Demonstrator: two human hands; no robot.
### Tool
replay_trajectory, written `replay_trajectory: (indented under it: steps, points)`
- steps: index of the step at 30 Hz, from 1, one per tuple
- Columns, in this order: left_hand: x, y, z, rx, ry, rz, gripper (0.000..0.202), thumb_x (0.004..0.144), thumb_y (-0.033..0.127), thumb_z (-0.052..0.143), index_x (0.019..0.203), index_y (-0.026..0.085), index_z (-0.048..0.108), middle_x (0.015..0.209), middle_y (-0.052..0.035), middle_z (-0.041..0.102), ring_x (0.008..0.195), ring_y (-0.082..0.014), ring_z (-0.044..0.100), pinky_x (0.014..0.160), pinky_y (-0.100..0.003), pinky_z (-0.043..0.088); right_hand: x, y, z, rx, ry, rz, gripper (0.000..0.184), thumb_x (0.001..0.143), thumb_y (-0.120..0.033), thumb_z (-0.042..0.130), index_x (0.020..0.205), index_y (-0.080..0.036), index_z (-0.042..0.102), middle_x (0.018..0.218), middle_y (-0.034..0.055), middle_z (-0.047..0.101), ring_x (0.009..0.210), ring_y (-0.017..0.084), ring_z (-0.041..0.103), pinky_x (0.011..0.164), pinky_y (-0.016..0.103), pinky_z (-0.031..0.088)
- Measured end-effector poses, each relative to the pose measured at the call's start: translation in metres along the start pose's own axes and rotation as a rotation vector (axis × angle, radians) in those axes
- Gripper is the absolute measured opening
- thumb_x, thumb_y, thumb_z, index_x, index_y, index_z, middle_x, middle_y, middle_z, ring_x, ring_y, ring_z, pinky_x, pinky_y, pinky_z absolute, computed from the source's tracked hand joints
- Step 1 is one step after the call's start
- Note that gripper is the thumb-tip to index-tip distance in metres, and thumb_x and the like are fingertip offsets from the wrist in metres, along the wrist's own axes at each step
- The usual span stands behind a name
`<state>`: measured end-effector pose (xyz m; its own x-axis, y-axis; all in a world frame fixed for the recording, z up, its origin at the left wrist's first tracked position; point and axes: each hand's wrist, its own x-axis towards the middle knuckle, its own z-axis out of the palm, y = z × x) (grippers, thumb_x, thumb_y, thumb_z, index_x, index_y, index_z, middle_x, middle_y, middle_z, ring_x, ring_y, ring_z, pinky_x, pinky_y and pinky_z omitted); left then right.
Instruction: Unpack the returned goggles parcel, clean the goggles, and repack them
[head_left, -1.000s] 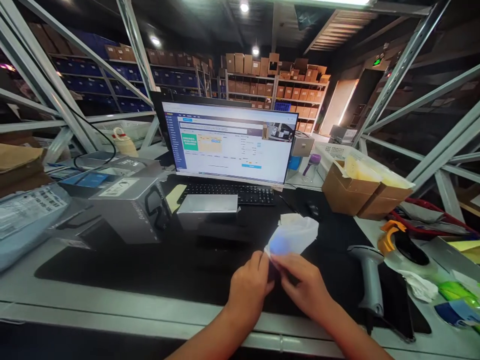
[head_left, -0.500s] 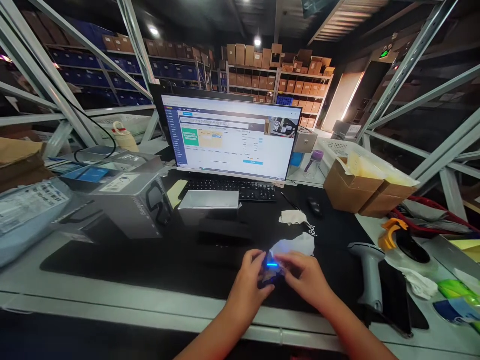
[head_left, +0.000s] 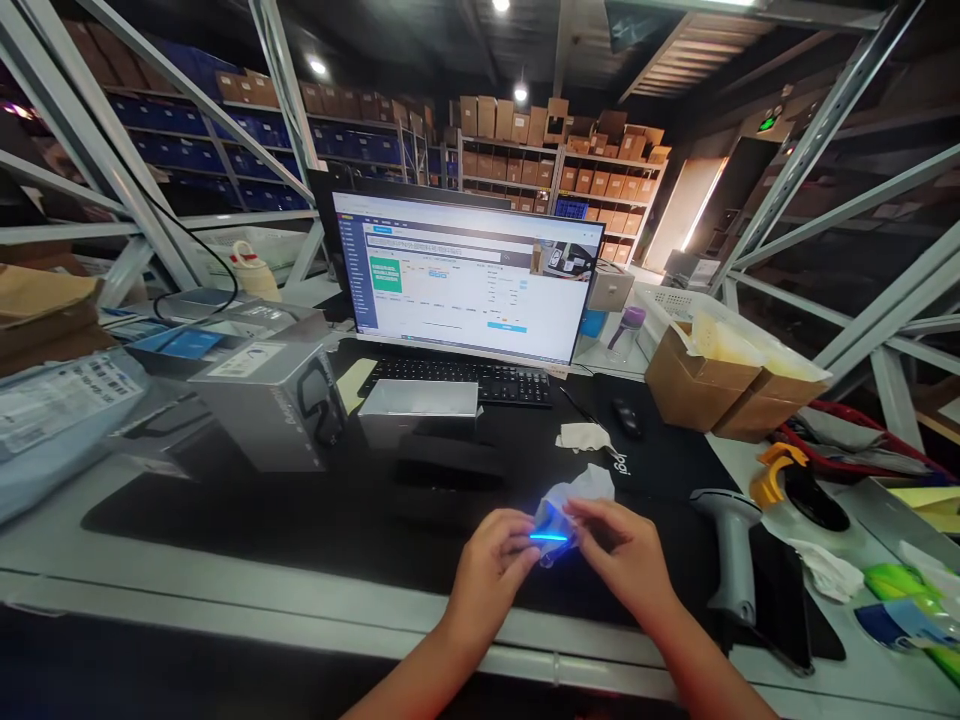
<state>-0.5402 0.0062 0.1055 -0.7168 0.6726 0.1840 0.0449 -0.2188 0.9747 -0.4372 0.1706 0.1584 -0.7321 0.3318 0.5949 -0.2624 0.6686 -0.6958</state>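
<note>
My left hand [head_left: 491, 570] is closed, its fingertips pinching a small object with a glowing blue light strip [head_left: 549, 538]; glare and fingers hide its exact kind. My right hand [head_left: 626, 555] pinches a crumpled white cloth or tissue [head_left: 592, 484] against that object, just above the black desk mat [head_left: 315, 525]. Beyond the hands lies a dark elongated case [head_left: 450, 458], and behind it an open pale box [head_left: 420, 398]. Another white piece of cloth or tissue [head_left: 583, 436] rests on the mat nearby.
A monitor [head_left: 465, 280] and keyboard [head_left: 517, 384] stand at the back. Grey product boxes [head_left: 262, 410] occupy the left. To the right are a mouse [head_left: 626, 417], a barcode scanner [head_left: 731, 550], a tape dispenser [head_left: 780, 475] and cardboard boxes [head_left: 697, 385].
The white cloth has been drawn toward me and up against the lit object. My right hand has shifted slightly right, and the blue strip shows longer. The whole view has tilted slightly.
</note>
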Motion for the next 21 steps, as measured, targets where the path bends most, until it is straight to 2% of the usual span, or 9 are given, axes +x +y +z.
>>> replay_trajectory:
  steps: [4, 7, 9, 13, 15, 17, 19, 21]
  points:
    - [0.003, 0.009, 0.004, 0.01, 0.025, -0.025, 0.011, 0.075, 0.022, 0.075, 0.085, 0.017, 0.072, 0.101, -0.0049, 0.062, 0.081, -0.0157, 0.071, 0.075, -0.028, 0.062, -0.003, -0.015, 0.001, -0.014, -0.011, -0.074, 0.029, 0.081, -0.006, 0.067, 0.101, -0.024, 0.076, 0.089, -0.0005, 0.078, 0.076, 0.013, 0.073, 0.07, 0.02, 0.06]
    - [0.006, 0.016, 0.007, 0.016, -0.002, -0.002, 0.01, 0.074, 0.022, 0.074, 0.082, 0.018, 0.073, 0.098, -0.0044, 0.063, 0.08, -0.0161, 0.071, 0.075, -0.028, 0.062, -0.008, -0.031, 0.007, -0.034, -0.02, -0.18, 0.031, 0.081, -0.004, 0.065, 0.102, -0.025, 0.074, 0.088, -0.0014, 0.077, 0.077, 0.013, 0.073, 0.072, 0.021, 0.059]
    - [0.009, 0.018, 0.006, 0.051, -0.029, 0.008, 0.011, 0.072, 0.021, 0.074, 0.082, 0.018, 0.072, 0.099, -0.0046, 0.063, 0.076, -0.0155, 0.071, 0.069, -0.026, 0.061, -0.011, -0.039, 0.011, -0.046, -0.009, -0.233, 0.033, 0.082, -0.002, 0.063, 0.103, -0.025, 0.073, 0.087, -0.0019, 0.077, 0.077, 0.013, 0.072, 0.073, 0.022, 0.058]
    - [0.015, 0.02, -0.002, 0.208, -0.009, 0.02, 0.038, 0.061, 0.016, 0.078, 0.098, 0.02, 0.071, 0.102, -0.0039, 0.062, 0.06, -0.0105, 0.063, 0.049, -0.021, 0.051, -0.006, -0.045, 0.013, -0.054, 0.056, -0.267, 0.034, 0.083, -0.002, 0.061, 0.107, -0.024, 0.072, 0.085, -0.0005, 0.077, 0.075, 0.013, 0.072, 0.071, 0.024, 0.057]
    - [0.019, 0.022, -0.007, 0.3, -0.023, 0.042, 0.046, 0.06, 0.021, 0.08, 0.106, 0.021, 0.072, 0.095, -0.003, 0.064, 0.056, -0.0093, 0.057, 0.047, -0.02, 0.047, 0.002, -0.045, 0.008, -0.049, 0.084, -0.28, 0.032, 0.085, -0.004, 0.061, 0.106, -0.024, 0.072, 0.086, 0.0004, 0.077, 0.074, 0.014, 0.072, 0.071, 0.025, 0.058]
    - [0.023, 0.026, -0.01, 0.379, -0.098, 0.035, 0.039, 0.063, 0.028, 0.08, 0.101, 0.02, 0.075, 0.083, -0.0028, 0.067, 0.055, -0.0107, 0.055, 0.048, -0.021, 0.046, 0.011, -0.045, -0.001, -0.059, 0.102, -0.3, 0.03, 0.086, -0.004, 0.061, 0.106, -0.023, 0.073, 0.089, 0.0012, 0.077, 0.076, 0.014, 0.072, 0.073, 0.025, 0.058]
    - [0.024, 0.032, -0.008, 0.403, -0.185, -0.052, 0.031, 0.068, 0.038, 0.077, 0.092, 0.019, 0.076, 0.073, -0.0027, 0.068, 0.054, -0.0128, 0.057, 0.048, -0.022, 0.047, 0.018, -0.044, -0.011, -0.094, 0.117, -0.328, 0.029, 0.086, -0.004, 0.062, 0.107, -0.021, 0.073, 0.09, 0.0026, 0.077, 0.079, 0.014, 0.071, 0.075, 0.025, 0.057]
    - [0.023, 0.04, -0.005, 0.364, -0.193, -0.159, 0.037, 0.071, 0.05, 0.075, 0.088, 0.018, 0.073, 0.068, -0.0022, 0.068, 0.05, -0.0146, 0.06, 0.046, -0.023, 0.048, 0.026, -0.041, -0.017, -0.157, 0.134, -0.372, 0.03, 0.086, -0.002, 0.06, 0.11, -0.017, 0.071, 0.093, 0.0049, 0.077, 0.083, 0.015, 0.07, 0.079, 0.027, 0.057]
